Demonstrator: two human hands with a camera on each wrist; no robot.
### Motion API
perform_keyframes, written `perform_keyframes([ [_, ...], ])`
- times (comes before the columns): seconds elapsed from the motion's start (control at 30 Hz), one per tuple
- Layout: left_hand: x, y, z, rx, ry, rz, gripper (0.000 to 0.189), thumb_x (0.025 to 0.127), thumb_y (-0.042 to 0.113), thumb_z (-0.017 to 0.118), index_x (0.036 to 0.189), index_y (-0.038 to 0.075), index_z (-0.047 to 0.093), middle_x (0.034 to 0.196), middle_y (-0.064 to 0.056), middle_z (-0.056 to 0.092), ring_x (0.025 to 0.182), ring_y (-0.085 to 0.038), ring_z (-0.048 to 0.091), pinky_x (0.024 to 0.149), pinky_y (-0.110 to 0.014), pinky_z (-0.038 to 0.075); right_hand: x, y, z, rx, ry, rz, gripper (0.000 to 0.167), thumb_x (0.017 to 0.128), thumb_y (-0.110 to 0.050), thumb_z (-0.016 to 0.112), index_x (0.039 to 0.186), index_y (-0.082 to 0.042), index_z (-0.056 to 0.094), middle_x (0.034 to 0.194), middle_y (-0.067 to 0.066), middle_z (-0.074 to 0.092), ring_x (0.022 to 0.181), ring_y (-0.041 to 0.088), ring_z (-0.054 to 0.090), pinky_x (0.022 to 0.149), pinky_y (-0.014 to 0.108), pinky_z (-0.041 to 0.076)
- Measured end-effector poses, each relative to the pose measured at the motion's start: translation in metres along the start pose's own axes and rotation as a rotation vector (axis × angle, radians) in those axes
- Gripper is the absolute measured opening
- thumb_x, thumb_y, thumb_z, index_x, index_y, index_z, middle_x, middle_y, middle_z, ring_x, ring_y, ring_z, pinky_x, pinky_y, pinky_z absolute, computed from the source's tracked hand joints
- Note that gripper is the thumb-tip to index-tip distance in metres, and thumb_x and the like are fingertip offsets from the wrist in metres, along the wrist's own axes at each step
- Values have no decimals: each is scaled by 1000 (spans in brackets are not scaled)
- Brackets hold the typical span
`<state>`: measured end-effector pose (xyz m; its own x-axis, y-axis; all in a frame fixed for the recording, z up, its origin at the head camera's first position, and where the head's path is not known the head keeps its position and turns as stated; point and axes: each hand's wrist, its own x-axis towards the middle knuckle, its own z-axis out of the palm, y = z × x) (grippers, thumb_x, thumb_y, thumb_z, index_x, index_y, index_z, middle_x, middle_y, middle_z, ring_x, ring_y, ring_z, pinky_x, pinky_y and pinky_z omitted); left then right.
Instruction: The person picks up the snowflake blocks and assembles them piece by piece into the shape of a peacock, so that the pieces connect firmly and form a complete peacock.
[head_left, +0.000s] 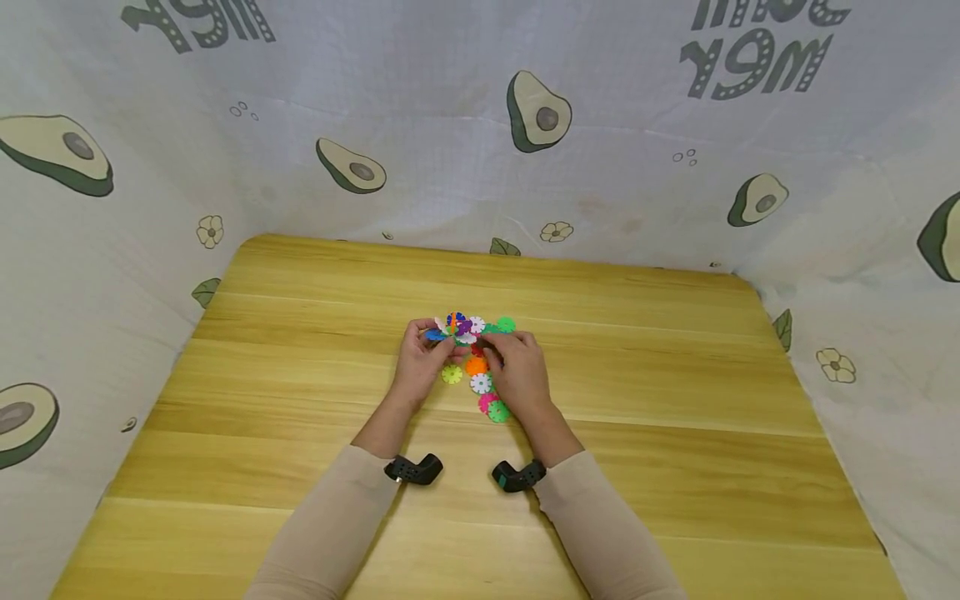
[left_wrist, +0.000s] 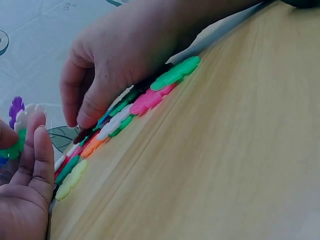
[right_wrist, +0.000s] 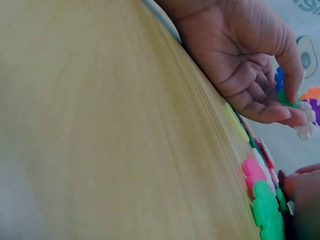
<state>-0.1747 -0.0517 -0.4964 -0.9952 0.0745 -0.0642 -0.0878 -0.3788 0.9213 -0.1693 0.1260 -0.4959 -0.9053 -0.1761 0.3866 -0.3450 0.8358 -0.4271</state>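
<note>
Thumb and fingers of the left hand point(head_left: 422, 360) pinch a green snowflake disc point(right_wrist: 287, 98), raised off the table. Joined to it is a cluster of notched plastic discs: white point(right_wrist: 306, 120), purple point(left_wrist: 16, 107), orange point(right_wrist: 311, 93) and blue point(right_wrist: 279, 79). The right hand point(head_left: 519, 373) reaches down over a loose pile of discs, a dark red disc point(left_wrist: 82, 136) pinched between its fingertips. Beside and under that hand lie an orange disc point(head_left: 476, 365), a white one point(head_left: 481, 383), a pink one point(left_wrist: 150, 101) and a green one point(head_left: 498, 411). The right palm hides part of the pile.
A yellow disc point(head_left: 452, 374) lies on the wooden table point(head_left: 645, 358) below the left fingers. Another green disc point(head_left: 506, 324) is at the pile's far side. Behind the table hangs a cloth point(head_left: 450, 108) with avocado prints. Both wrists wear black bands.
</note>
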Motion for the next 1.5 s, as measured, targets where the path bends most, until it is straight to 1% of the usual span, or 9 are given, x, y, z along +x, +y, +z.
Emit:
perform_keyframes([
  [0.13, 0, 1, 1, 22, 4, -9, 44, 97, -10, 51, 138, 0, 38, 103, -10, 62, 73, -13, 73, 70, -24, 63, 1, 1, -1, 3, 25, 10, 20, 101, -14, 65, 116, -9, 76, 111, 7, 78, 102, 31, 65, 96, 44, 55],
  [0.33, -1, 4, 2, 49, -23, -20, 43, 95, -9, 52, 137, -4, 44, 103, -10, 63, 75, -14, 70, 71, -24, 62, 1, 0, -1, 109, 104, 91, 21, 101, -11, 63, 119, -5, 74, 113, 12, 77, 105, 30, 71, 96, 43, 60],
  [0.47, -3, 5, 0, 76, -65, 1, 43, 98, -4, 54, 139, -6, 41, 107, -10, 63, 78, -13, 69, 74, -24, 62, -2, -1, 0, 437, 180, 185, 21, 100, -6, 64, 118, 0, 71, 109, 19, 75, 94, 32, 73, 81, 31, 63],
  [0.6, -5, 4, -2, 102, -103, 13, 42, 100, 3, 59, 138, -5, 41, 102, -3, 64, 78, -11, 69, 76, -24, 62, -4, -1, 1, 810, 244, 209, 23, 99, 0, 63, 120, 8, 66, 104, 28, 70, 85, 30, 75, 71, 20, 62],
  [0.73, -5, 3, -3, 121, -129, -2, 41, 99, 7, 66, 132, -3, 46, 96, 1, 64, 76, -10, 69, 73, -23, 62, -4, -3, 0, 992, 253, 193, 25, 99, 2, 62, 121, 13, 62, 104, 29, 67, 83, 15, 76, 75, 22, 63],
  [0.83, -4, 3, -2, 133, -142, -23, 42, 97, 6, 68, 133, -3, 49, 100, 0, 64, 78, -9, 68, 72, -21, 61, -4, -4, 0, 1045, 253, 195, 25, 99, 2, 62, 121, 14, 61, 100, 17, 68, 80, 6, 74, 75, 23, 63],
  [1.07, -3, 3, -1, 187, -147, -59, 44, 96, 5, 69, 136, -4, 51, 105, -1, 64, 84, -8, 67, 73, -20, 61, -4, -5, 0, 1083, 246, 168, 25, 98, 5, 61, 120, 17, 60, 96, -5, 69, 78, 5, 73, 70, 21, 63],
  [1.37, -2, 3, -3, 227, -177, -62, 44, 96, 6, 70, 135, -5, 53, 98, 0, 64, 80, -8, 67, 71, -21, 60, -4, -5, -1, 1058, 244, 136, 24, 98, 5, 62, 118, 17, 61, 96, -3, 70, 78, 3, 72, 71, 20, 62],
  [1.5, -2, 3, -2, 250, -160, -65, 42, 95, 7, 71, 132, -4, 56, 97, -1, 65, 76, -10, 66, 69, -20, 59, -5, -4, -2, 1045, 237, 107, 22, 98, 6, 61, 117, 17, 63, 97, 18, 71, 78, 4, 72, 71, 21, 63],
])
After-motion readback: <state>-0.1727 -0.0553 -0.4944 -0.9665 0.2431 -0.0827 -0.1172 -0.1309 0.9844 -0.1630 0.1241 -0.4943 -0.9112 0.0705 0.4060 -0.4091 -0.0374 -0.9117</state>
